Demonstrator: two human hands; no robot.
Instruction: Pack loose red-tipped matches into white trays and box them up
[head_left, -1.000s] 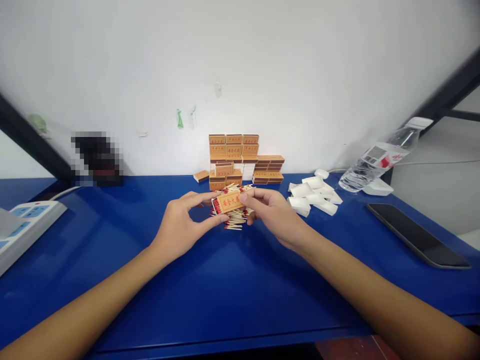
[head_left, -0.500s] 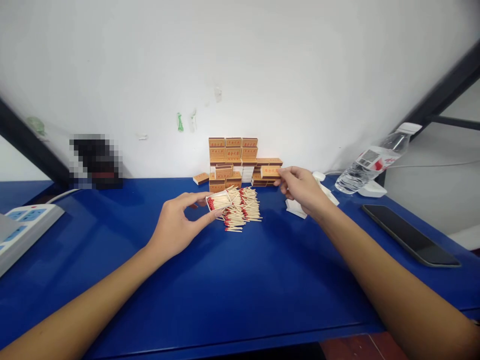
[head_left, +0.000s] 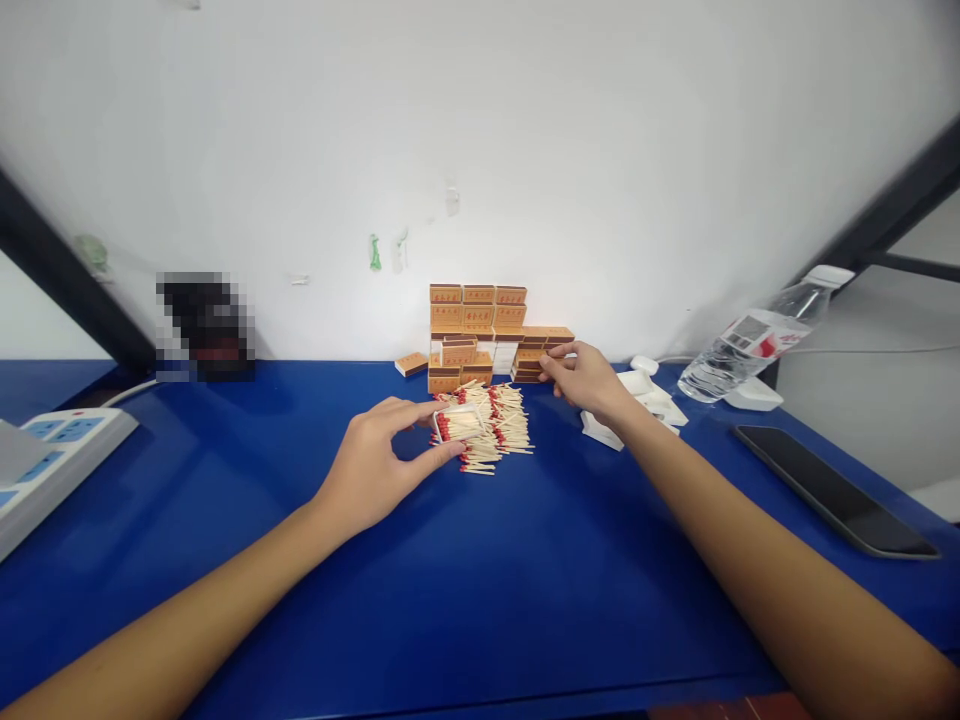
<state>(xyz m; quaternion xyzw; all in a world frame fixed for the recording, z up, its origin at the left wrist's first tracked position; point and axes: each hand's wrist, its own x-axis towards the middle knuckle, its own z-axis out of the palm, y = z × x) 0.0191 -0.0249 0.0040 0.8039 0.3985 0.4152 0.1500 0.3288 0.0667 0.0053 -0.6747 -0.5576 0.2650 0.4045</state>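
Observation:
Between the thumb and fingers of my left hand (head_left: 375, 462) is a white matchbox tray (head_left: 459, 424) filled with red-tipped matches. It is held tilted over the left part of a loose match pile (head_left: 510, 420) on the blue table. My right hand (head_left: 589, 380) pinches an orange matchbox sleeve (head_left: 556, 354), mostly hidden by the fingers, close in front of the right end of the stack. Against the wall rises that stack of orange matchboxes (head_left: 478, 315), taller on its left side. One separate matchbox (head_left: 411, 364) lies just left of it.
White paper-like pieces (head_left: 602, 431) lie beside my right hand. Farther right are a tilted water bottle (head_left: 765, 335) and a dark phone (head_left: 836, 490). A power strip (head_left: 67, 465) sits at the left edge of the blue table (head_left: 480, 590); a blurred dark object (head_left: 210, 325) stands by the wall.
My right hand has turned, and the sleeve, whose broad printed face showed before, is now mostly out of sight. The left hand and tray have moved slightly nearer. The whole view has shifted a little.

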